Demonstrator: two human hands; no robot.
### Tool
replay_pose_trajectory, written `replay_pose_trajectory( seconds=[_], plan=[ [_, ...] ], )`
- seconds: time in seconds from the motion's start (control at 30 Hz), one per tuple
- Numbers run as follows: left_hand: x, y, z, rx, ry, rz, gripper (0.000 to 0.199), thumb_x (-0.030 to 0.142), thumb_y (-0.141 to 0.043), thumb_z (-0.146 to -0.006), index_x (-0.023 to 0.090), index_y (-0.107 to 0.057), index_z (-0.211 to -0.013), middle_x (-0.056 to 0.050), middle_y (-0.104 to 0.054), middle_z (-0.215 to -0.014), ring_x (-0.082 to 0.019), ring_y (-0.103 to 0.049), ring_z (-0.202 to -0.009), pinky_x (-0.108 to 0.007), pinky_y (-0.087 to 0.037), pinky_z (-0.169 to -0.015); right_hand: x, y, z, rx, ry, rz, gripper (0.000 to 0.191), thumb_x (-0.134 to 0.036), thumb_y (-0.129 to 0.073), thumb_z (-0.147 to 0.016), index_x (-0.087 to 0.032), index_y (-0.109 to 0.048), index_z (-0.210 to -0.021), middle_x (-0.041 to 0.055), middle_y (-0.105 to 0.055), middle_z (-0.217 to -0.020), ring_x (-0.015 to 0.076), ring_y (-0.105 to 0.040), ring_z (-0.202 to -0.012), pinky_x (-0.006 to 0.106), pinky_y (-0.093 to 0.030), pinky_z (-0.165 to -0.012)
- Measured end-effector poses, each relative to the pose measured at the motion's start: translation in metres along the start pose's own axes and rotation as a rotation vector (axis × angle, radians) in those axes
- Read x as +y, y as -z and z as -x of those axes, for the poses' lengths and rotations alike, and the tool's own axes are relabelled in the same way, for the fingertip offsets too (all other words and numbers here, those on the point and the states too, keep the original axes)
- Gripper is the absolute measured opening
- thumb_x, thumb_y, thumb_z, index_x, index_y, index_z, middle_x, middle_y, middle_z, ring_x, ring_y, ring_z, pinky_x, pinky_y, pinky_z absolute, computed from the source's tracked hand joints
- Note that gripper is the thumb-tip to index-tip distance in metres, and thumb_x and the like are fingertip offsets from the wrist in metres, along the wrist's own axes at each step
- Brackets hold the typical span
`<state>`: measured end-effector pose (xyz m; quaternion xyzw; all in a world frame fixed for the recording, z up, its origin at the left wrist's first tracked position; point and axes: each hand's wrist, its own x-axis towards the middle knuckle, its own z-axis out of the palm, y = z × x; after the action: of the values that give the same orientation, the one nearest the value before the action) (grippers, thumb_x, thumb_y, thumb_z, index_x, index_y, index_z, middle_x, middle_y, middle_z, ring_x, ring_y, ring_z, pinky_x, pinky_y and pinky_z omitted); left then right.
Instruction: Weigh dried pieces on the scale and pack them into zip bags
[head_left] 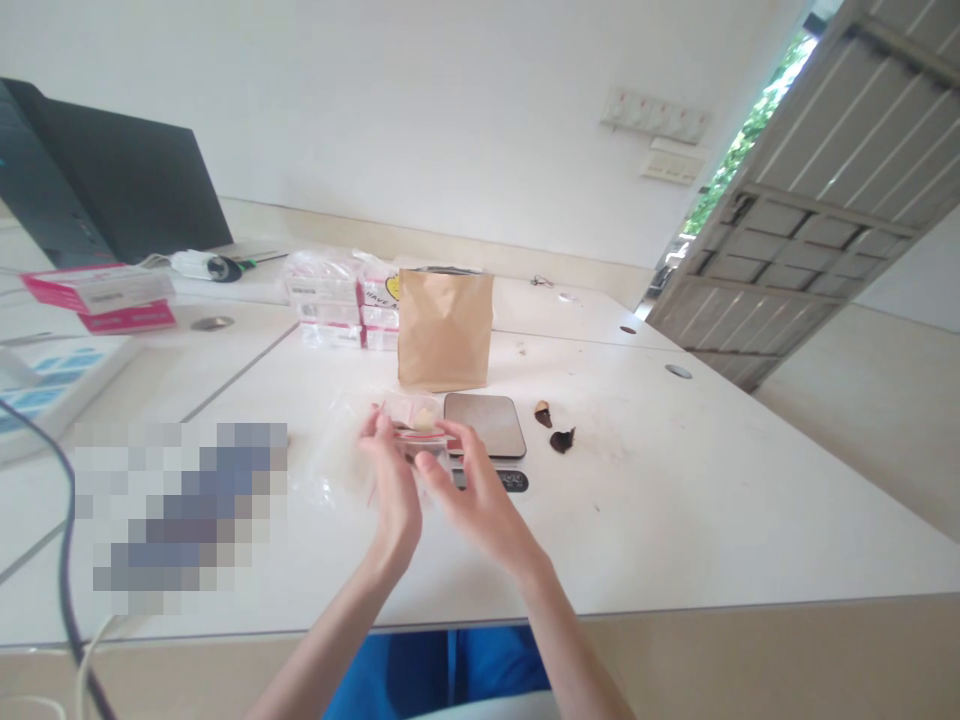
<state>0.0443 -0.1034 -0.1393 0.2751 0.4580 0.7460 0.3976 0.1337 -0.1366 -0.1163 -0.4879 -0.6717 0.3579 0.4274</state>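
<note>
Both hands are together over the white table, left of a small digital scale (486,425). My left hand (391,478) is closed on a small clear zip bag (421,437) with a red seal line. My right hand (472,485) has its fingers at the bag's right side, thumb and fingers round its edge. Something pale and something dark show in or behind the bag, too small to name. More clear plastic bags (330,460) lie beneath and left of my left hand. Right of the scale lie two dark brown pieces (562,440), one with a tan part.
A brown paper bag (446,330) stands behind the scale. Plastic-wrapped boxes (326,300) are to its left. Pink and white boxes (112,290), a black computer case (135,180) and a cable (66,560) are farther left. A blurred-out patch covers the table's left front.
</note>
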Motion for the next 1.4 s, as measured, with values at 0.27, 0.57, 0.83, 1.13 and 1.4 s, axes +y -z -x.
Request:
replay_pose_trajectory(
  seconds=[0.27, 0.57, 0.83, 1.13, 1.4],
  plan=[
    [-0.009, 0.006, 0.007, -0.137, -0.025, 0.108, 0.057, 0.06, -0.039, -0.087, 0.03, -0.038, -0.135, -0.006, -0.037, -0.147, -0.022, -0.036, -0.135, -0.036, -0.037, -0.105, 0.005, 0.009, -0.005, 0.26, 0.164, -0.222, 0.024, -0.036, -0.045, -0.093, -0.021, -0.063, -0.096, 0.0054, -0.07, -0.097, 0.0182, -0.064, -0.096, 0.031, -0.049, -0.087],
    [-0.007, 0.027, -0.003, -0.315, -0.078, -0.047, 0.029, 0.044, -0.064, -0.078, 0.019, -0.062, -0.094, -0.006, -0.068, -0.098, -0.02, -0.062, -0.095, -0.03, -0.047, -0.084, 0.038, 0.037, -0.003, 0.272, 0.109, -0.091, 0.029, -0.042, -0.043, -0.093, -0.02, -0.061, -0.101, 0.0064, -0.067, -0.103, 0.0189, -0.062, -0.101, 0.031, -0.047, -0.088],
    [0.0, 0.028, 0.001, -0.277, -0.129, -0.139, 0.024, 0.043, -0.067, -0.077, 0.019, -0.064, -0.078, -0.004, -0.068, -0.079, -0.019, -0.063, -0.08, -0.03, -0.047, -0.077, 0.047, 0.035, 0.005, 0.393, 0.045, -0.103, 0.036, -0.047, -0.044, -0.091, -0.019, -0.065, -0.09, 0.0077, -0.071, -0.088, 0.0209, -0.066, -0.085, 0.032, -0.05, -0.077],
    [-0.004, 0.032, 0.004, -0.336, -0.014, -0.053, 0.026, 0.044, -0.066, -0.077, 0.018, -0.065, -0.081, -0.003, -0.068, -0.08, -0.016, -0.063, -0.077, -0.024, -0.047, -0.068, 0.06, 0.039, 0.005, 0.574, -0.037, -0.28, 0.036, -0.052, -0.056, -0.081, -0.017, -0.063, -0.081, 0.0048, -0.069, -0.073, 0.0189, -0.063, -0.07, 0.029, -0.049, -0.067],
    [-0.013, 0.034, 0.011, -0.321, 0.066, -0.059, 0.027, 0.045, -0.063, -0.079, 0.018, -0.068, -0.081, -0.003, -0.068, -0.08, -0.015, -0.061, -0.08, -0.024, -0.046, -0.072, 0.067, 0.035, 0.013, 0.613, -0.127, -0.349, 0.041, -0.054, -0.053, -0.083, -0.016, -0.066, -0.092, 0.0065, -0.07, -0.077, 0.0178, -0.06, -0.065, 0.03, -0.048, -0.067]
  ],
)
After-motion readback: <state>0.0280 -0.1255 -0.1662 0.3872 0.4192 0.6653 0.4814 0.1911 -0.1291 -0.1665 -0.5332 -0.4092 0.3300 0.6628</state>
